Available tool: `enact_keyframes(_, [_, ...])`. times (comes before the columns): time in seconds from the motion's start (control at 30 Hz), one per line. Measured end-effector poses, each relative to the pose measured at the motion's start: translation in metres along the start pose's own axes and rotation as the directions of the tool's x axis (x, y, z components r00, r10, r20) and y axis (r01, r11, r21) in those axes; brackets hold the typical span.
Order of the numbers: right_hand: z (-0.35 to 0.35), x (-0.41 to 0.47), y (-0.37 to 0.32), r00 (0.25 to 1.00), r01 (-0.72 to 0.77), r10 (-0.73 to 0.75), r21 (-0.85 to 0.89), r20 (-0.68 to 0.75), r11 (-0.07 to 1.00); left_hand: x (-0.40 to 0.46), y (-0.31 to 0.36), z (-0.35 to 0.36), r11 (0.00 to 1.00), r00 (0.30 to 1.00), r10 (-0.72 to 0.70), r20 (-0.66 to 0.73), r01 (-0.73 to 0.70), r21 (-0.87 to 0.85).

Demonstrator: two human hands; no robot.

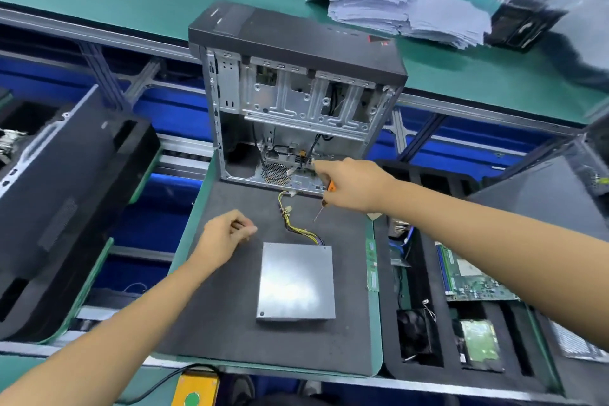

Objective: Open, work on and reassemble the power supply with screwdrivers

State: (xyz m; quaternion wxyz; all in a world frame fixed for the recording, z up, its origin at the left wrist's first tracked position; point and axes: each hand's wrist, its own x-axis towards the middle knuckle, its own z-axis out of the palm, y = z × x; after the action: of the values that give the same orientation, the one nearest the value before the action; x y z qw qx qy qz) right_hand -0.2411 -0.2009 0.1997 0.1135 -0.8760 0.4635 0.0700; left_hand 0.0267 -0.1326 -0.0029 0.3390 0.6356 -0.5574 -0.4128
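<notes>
A grey metal power supply (296, 282) lies flat on the dark foam mat (230, 323), its lid on. Its yellow and black cable bundle (293, 224) runs up toward the open computer case (296, 102) standing at the mat's far edge. My right hand (349, 183) reaches to the case's lower opening and is shut on an orange-handled screwdriver (324, 199) whose thin shaft points down-left. My left hand (224, 237) rests on the mat left of the power supply, fingers curled; something small seems pinched in them, but I cannot make it out.
A black foam tray (425, 369) on the right holds a circuit board (474, 280), a drive (479, 341) and a fan. A black case panel (62, 201) lies at the left. A paper stack (402, 3) sits on the green bench behind. A yellow button box (194, 389) is near the front.
</notes>
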Motion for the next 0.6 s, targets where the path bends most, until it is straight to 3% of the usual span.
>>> enact_keyframes(0.13, [-0.004, -0.011, 0.018, 0.999, -0.032, 0.034, 0.065, -0.038, 0.997, 0.013, 0.035, 0.026, 0.977, 0.976, 0.012, 0.22, 0.036, -0.211])
enact_keyframes(0.27, [-0.005, -0.017, 0.027, 0.998, -0.017, 0.024, 0.129, -0.053, 0.991, 0.014, 0.05, 0.057, 0.963, 0.939, 0.038, 0.341, 0.056, -0.262])
enact_keyframes(0.47, [-0.006, -0.016, 0.033, 0.999, 0.011, -0.004, 0.173, -0.041, 0.985, 0.013, 0.06, 0.075, 0.982, 0.933, 0.047, 0.356, 0.022, -0.186])
enact_keyframes(0.6, [-0.004, -0.014, 0.034, 0.999, 0.033, -0.033, 0.193, -0.003, 0.981, 0.012, 0.063, 0.078, 0.994, 0.947, 0.096, 0.308, -0.074, -0.081])
